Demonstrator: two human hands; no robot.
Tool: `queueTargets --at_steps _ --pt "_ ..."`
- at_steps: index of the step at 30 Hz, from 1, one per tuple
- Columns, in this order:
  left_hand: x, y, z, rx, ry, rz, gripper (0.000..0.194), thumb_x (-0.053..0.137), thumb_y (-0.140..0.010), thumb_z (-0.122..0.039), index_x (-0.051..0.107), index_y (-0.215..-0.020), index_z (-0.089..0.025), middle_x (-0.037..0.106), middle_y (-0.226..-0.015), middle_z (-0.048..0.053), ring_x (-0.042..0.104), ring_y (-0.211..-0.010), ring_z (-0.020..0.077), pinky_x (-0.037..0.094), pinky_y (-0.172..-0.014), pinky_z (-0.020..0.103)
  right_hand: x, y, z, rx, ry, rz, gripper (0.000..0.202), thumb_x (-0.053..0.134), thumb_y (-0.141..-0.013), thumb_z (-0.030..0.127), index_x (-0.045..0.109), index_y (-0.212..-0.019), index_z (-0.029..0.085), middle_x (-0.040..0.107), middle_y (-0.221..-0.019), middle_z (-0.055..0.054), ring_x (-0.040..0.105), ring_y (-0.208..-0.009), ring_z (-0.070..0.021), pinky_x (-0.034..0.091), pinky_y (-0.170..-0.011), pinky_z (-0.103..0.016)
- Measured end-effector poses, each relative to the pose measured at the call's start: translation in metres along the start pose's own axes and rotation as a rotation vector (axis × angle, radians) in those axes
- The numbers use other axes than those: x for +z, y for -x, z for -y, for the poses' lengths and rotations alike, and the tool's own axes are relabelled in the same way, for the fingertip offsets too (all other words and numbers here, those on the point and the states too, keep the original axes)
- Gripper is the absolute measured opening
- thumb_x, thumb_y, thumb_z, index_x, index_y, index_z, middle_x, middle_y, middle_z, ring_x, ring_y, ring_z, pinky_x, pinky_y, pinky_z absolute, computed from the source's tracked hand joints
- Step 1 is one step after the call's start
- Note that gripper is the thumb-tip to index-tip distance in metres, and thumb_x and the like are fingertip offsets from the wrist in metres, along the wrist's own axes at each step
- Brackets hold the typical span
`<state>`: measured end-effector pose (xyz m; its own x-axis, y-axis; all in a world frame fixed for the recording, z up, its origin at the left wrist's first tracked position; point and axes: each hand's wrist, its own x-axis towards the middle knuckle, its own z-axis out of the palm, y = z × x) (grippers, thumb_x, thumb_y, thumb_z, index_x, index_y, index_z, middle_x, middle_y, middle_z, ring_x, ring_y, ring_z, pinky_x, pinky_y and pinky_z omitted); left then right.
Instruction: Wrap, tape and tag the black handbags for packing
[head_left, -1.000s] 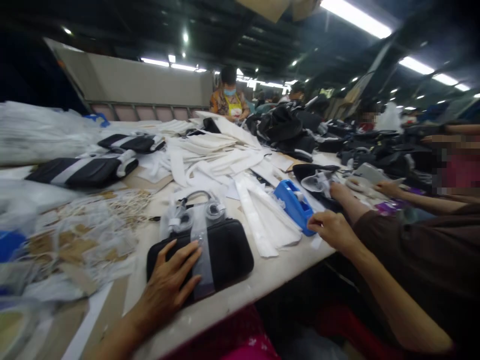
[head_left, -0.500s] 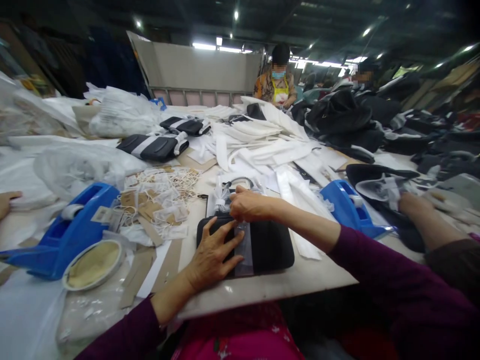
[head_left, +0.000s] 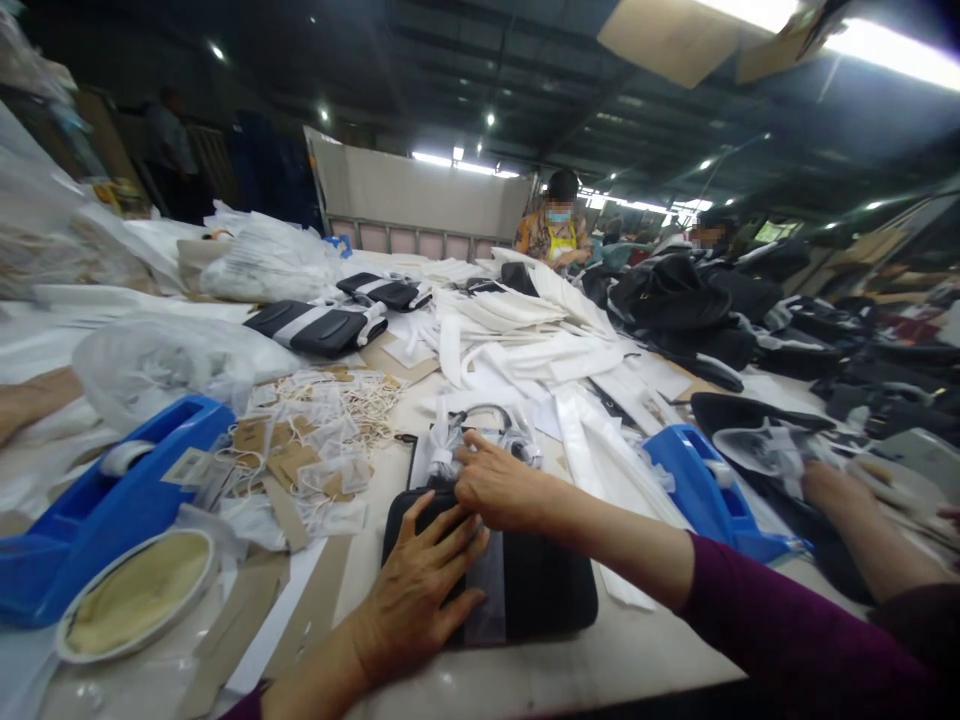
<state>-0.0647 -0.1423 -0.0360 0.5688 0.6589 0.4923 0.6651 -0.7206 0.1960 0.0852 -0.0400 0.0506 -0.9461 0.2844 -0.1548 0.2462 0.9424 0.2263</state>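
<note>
A black handbag (head_left: 551, 585) lies on the table in front of me, with a translucent strip (head_left: 489, 590) running down its front. My left hand (head_left: 420, 570) rests flat on the bag's left part, fingers spread. Over the bag's upper edge, my right hand (head_left: 499, 487) is closed with its fingers curled down; what they pinch, if anything, is hidden. Just behind it, the bag's handle (head_left: 484, 410) arches up, with white wrapping (head_left: 442, 452) around its base.
Blue tape dispensers stand left (head_left: 142, 490) and right (head_left: 694, 490). Tags with strings (head_left: 330, 430) lie near a round tub (head_left: 135, 595). White padding strips (head_left: 517, 330) are heaped behind. A co-worker's hand (head_left: 840, 500) handles a black bag at right; another hand (head_left: 37, 400) shows at left.
The view has tilted up, so the table sits lower in the picture. Both my hands stay at the bag with little change. The other hand at far left reaches further in.
</note>
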Motion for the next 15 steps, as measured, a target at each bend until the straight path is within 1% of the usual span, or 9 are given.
queueTargets --at_steps 3,6,7,8,9,11,12,13,15 --pt "0.0 0.001 0.001 0.001 -0.004 0.0 0.045 0.055 -0.089 -0.035 0.05 -0.132 -0.023 0.059 -0.132 0.004 0.046 -0.127 0.027 0.01 -0.112 0.052 0.002 0.002 0.006 0.06 0.033 -0.038 0.016 0.052 -0.085 0.012 0.065 -0.075 0.014 0.066 -0.073 -0.008 0.054 -0.09 -0.0243 0.024 -0.104 -0.041" --pt "0.0 0.001 0.0 -0.011 0.014 0.028 0.047 0.054 -0.089 -0.034 0.048 -0.134 -0.023 0.058 -0.133 0.005 0.044 -0.128 0.0268 0.012 -0.113 0.053 0.003 0.001 0.005 0.131 0.061 -0.069 0.015 0.046 -0.089 0.009 0.06 -0.095 0.011 0.065 -0.074 -0.007 0.054 -0.089 -0.0239 0.023 -0.104 -0.041" --pt "0.0 0.001 0.0 -0.017 0.022 0.035 0.047 0.054 -0.089 -0.034 0.048 -0.134 -0.023 0.057 -0.133 0.005 0.044 -0.129 0.0269 0.013 -0.113 0.054 0.004 -0.001 0.002 0.146 0.068 -0.067 0.015 0.048 -0.089 0.011 0.058 -0.1 0.009 0.064 -0.075 -0.007 0.054 -0.089 -0.0241 0.023 -0.103 -0.041" --pt "0.0 0.001 -0.001 -0.024 0.029 0.04 0.047 0.055 -0.089 -0.033 0.048 -0.133 -0.023 0.057 -0.133 0.006 0.043 -0.129 0.027 0.013 -0.113 0.054 0.006 -0.003 -0.004 0.157 0.07 -0.059 0.017 0.053 -0.088 0.015 0.055 -0.105 0.009 0.065 -0.078 -0.007 0.053 -0.09 -0.0247 0.023 -0.102 -0.041" --pt "0.0 0.001 -0.001 -0.029 0.036 0.043 0.046 0.055 -0.088 -0.034 0.049 -0.133 -0.023 0.057 -0.133 0.006 0.043 -0.129 0.0272 0.014 -0.113 0.055 0.008 -0.005 -0.012 0.164 0.062 -0.048 0.026 0.06 -0.086 0.022 0.053 -0.107 0.009 0.065 -0.083 -0.008 0.052 -0.094 -0.0257 0.024 -0.1 -0.042" --pt "0.001 0.0 0.0 -0.032 0.05 0.044 0.046 0.055 -0.089 -0.034 0.049 -0.133 -0.022 0.057 -0.133 0.007 0.043 -0.129 0.0272 0.013 -0.113 0.055 0.016 -0.008 -0.031 0.182 0.027 -0.021 0.045 0.074 -0.075 0.034 0.051 -0.107 0.011 0.065 -0.094 -0.01 0.05 -0.1 -0.0274 0.025 -0.096 -0.041" --pt "0.002 0.0 0.0 -0.032 0.057 0.046 0.046 0.055 -0.089 -0.035 0.049 -0.132 -0.022 0.057 -0.133 0.007 0.042 -0.13 0.027 0.013 -0.113 0.055 0.021 -0.009 -0.041 0.205 0.003 -0.008 0.051 0.078 -0.07 0.038 0.051 -0.106 0.012 0.064 -0.097 -0.011 0.049 -0.1 -0.0278 0.025 -0.094 -0.041" --pt "0.002 0.0 0.0 -0.033 0.063 0.048 0.046 0.054 -0.089 -0.035 0.049 -0.132 -0.022 0.057 -0.133 0.007 0.042 -0.13 0.0268 0.012 -0.113 0.055 0.026 -0.009 -0.051 0.232 -0.023 0.004 0.053 0.08 -0.068 0.04 0.051 -0.104 0.013 0.064 -0.098 -0.011 0.049 -0.099 -0.0275 0.025 -0.092 -0.04" --pt "0.002 0.001 0.001 -0.04 0.07 0.052 0.046 0.054 -0.089 -0.035 0.049 -0.133 -0.023 0.056 -0.134 0.007 0.041 -0.131 0.0265 0.011 -0.114 0.055 0.036 -0.008 -0.065 0.304 -0.071 0.007 0.048 0.079 -0.068 0.039 0.053 -0.099 0.014 0.064 -0.095 -0.01 0.051 -0.096 -0.0263 0.024 -0.089 -0.038"
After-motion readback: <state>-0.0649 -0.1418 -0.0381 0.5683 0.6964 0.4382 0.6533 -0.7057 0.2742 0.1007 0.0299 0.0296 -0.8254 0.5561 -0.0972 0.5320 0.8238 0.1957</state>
